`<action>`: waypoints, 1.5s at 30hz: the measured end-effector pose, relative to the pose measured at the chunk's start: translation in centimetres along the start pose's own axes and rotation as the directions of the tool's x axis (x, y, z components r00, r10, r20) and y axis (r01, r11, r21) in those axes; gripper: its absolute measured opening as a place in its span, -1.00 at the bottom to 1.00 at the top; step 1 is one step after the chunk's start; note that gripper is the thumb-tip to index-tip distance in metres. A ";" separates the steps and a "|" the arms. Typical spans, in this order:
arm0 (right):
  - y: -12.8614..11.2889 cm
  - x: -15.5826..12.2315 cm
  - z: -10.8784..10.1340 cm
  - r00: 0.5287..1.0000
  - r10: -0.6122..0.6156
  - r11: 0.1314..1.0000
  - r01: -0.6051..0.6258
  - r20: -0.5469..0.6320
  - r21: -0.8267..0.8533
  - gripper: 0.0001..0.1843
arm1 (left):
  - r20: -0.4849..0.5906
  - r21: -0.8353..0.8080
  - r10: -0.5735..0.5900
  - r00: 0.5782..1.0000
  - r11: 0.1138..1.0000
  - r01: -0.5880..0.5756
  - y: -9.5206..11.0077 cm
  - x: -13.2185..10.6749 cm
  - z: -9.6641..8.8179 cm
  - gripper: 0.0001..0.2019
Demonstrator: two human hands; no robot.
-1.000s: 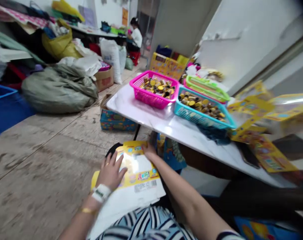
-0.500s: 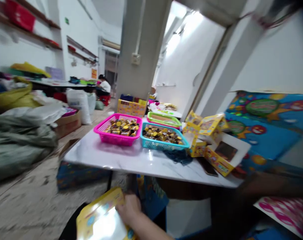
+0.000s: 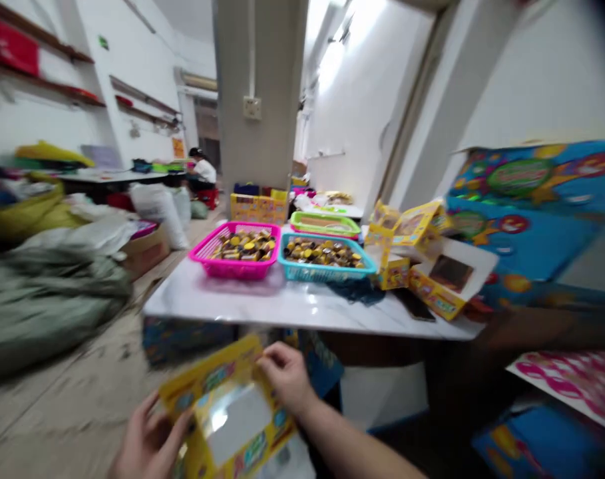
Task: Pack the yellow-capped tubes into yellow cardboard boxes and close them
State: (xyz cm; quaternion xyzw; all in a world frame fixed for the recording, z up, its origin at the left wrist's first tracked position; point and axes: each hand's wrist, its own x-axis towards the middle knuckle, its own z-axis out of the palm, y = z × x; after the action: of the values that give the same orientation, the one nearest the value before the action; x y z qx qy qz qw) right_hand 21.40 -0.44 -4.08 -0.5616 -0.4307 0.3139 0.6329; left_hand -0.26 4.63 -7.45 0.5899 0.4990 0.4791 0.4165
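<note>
A flat yellow carton with a clear window is raised in front of me, below the table edge. My left hand grips its lower left side, fingers wrapped round it. My right hand pinches its upper right corner. On the white table stand a pink basket and a blue basket, each holding several small dark and yellow pieces. Folded yellow window cartons lie at the table's right end.
A green tray lies behind the baskets. Large blue printed boxes stand at the right. Grey-green sacks and a cardboard box fill the floor at left. Another person sits far back. A pillar rises behind the table.
My view has risen from my lap to the table. The yellow carton has come up with it, and my left hand now grips it again beside the right.
</note>
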 end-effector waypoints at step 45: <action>-5.5 -3.1 -2.0 0.613 0.356 0.134 0.713 0.705 -0.688 -0.64 | 0.370 0.586 0.511 0.776 0.520 -0.621 5.4 -8.6 -3.3 -0.76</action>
State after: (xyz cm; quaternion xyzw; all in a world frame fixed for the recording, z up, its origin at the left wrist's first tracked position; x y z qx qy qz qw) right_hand 21.37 -5.00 0.69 -0.5672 -0.8152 0.0639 -0.0979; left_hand -2.89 -4.68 -2.90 0.8636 0.3849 0.3246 0.0272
